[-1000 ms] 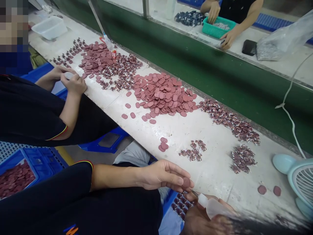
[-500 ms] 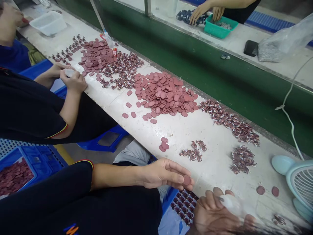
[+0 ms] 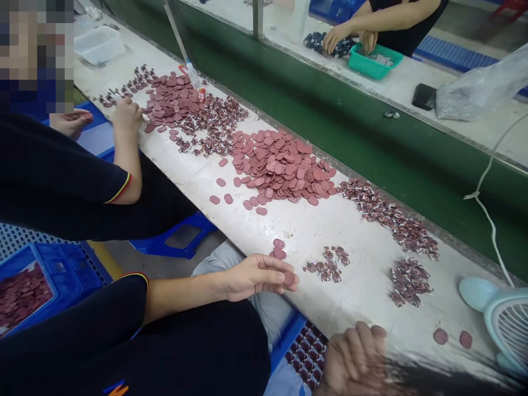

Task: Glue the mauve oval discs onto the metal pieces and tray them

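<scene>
My left hand [image 3: 256, 278] pinches a single reddish-brown oval disc [image 3: 289, 279] between thumb and fingers, just over the table's near edge. Close behind it lie a few loose discs [image 3: 279, 252]. My right hand [image 3: 355, 352] is at the bottom, its fingers curled in; whatever it holds is hidden, and the area beside it is smeared. To the right of my left hand is a small group of brown-and-white pieces [image 3: 328, 265]. Beneath the table edge, between my hands, similar dark pieces stand in rows in a tray [image 3: 307, 352].
A large disc heap [image 3: 284, 165] lies mid-table, with piles of small brown pieces [image 3: 388, 214] to its right. A light-blue fan [image 3: 505, 313] stands at the right, near two discs [image 3: 441, 336]. A co-worker's arm [image 3: 127, 148] reaches in at left. A blue crate [image 3: 61, 275] holds discs.
My left hand has moved left and up with its disc. My right hand's fingers have curled in, and the white bottle seen in it before is out of sight. The neighbour's hands have moved apart.
</scene>
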`<state>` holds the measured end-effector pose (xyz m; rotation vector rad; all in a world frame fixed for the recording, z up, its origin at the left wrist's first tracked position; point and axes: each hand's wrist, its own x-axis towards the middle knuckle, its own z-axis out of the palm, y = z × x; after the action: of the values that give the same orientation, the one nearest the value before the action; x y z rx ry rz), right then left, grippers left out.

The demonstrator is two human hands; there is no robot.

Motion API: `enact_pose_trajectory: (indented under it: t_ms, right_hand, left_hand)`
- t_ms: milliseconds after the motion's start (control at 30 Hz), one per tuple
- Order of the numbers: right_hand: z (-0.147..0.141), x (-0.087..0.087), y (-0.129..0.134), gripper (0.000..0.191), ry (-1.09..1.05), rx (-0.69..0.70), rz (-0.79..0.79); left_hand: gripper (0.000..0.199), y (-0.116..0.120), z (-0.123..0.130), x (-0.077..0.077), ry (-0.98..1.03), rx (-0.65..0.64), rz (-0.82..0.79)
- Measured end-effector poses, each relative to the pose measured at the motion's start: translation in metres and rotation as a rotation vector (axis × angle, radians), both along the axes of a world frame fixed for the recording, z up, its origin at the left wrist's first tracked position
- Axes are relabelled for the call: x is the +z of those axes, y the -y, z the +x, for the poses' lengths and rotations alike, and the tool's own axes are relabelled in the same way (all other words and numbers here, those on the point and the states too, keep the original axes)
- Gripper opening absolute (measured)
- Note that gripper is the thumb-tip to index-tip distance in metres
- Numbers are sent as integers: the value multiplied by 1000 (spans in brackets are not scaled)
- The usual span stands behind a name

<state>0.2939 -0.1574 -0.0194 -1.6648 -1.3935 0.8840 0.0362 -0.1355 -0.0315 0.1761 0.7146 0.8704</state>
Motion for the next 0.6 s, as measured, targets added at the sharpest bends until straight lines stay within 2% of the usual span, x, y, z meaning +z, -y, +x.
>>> enact_pose_trajectory:
  t_ms: [33,100,200,267,367,467,600]
  right_hand:
    - [-6,-4,-5,53,60,4,31]
    - [-18,-11,-20,46,209,65,74]
    - [-32,-19,-49,42,412,253,64]
    - [-36,-20,-67,43,486,362,38]
    - [-35,-18,-81,40,515,432,27]
    - [-31,-11,-78,30,449,422,56]
    - [-27,6,-47,25,237,220,54]
  left_hand:
    - [43,0,-2,0,-6,4,1]
    - [43,0,-3,0,-10,8,8]
    - [40,0,0,1,5,5,27]
    - [39,1,2,2,25,-2,40]
    - [41,2,4,4,63,-17,59]
    - [40,3,4,5,138,-42,95]
    - [37,3,3,3,203,-68,147]
